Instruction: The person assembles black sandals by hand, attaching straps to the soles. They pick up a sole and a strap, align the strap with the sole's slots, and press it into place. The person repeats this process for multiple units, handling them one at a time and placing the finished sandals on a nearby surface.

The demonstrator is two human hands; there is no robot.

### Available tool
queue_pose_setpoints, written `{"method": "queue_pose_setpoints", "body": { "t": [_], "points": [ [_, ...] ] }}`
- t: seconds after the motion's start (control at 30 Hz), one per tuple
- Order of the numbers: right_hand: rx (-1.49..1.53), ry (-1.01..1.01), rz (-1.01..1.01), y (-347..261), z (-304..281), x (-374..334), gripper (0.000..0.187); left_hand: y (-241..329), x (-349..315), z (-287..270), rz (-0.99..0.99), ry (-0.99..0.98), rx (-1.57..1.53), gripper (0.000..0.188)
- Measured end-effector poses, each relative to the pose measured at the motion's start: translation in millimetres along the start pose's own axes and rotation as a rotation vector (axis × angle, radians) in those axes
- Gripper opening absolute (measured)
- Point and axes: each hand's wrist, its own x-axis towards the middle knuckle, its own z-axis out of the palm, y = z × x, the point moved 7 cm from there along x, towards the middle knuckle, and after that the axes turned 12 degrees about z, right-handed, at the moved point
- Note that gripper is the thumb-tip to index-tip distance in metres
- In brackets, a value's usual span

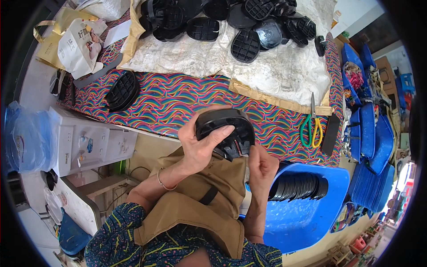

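A thick black moulded oval piece (224,120), hollow and ribbed inside, is tilted up over my lap, near the table's front edge. My left hand (202,142) wraps round its left side, the thumb pressed on the ribs inside. Closed with its fingertips pinched, my right hand (263,162) meets the lower right rim of the piece; whatever lies in that pinch is hidden. A small reddish strip shows inside the piece, near the right fingers. Brown apron cloth (200,178) covers my lap below.
Scissors (312,127) with green and yellow handles lie on the patterned tablecloth (178,98). Several black ribbed pieces (245,45) cover a white sheet; more black pieces (122,91) sit at left. A blue tub (307,222) at lower right holds a row of black parts (298,187).
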Motion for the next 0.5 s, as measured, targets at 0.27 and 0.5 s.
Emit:
{"method": "queue_pose_setpoints", "body": {
  "t": [0.27,0.5],
  "points": [
    [0.012,-0.042,-0.084,-15.4,0.4,8.2,0.018,-7.5,-5.0,-0.7,-0.008,0.028,0.024,0.043],
    [-0.316,0.053,-0.103,1.9,1.8,10.1,0.018,-18.0,4.9,12.6,-0.019,-0.119,0.04,0.06]
  ]
}}
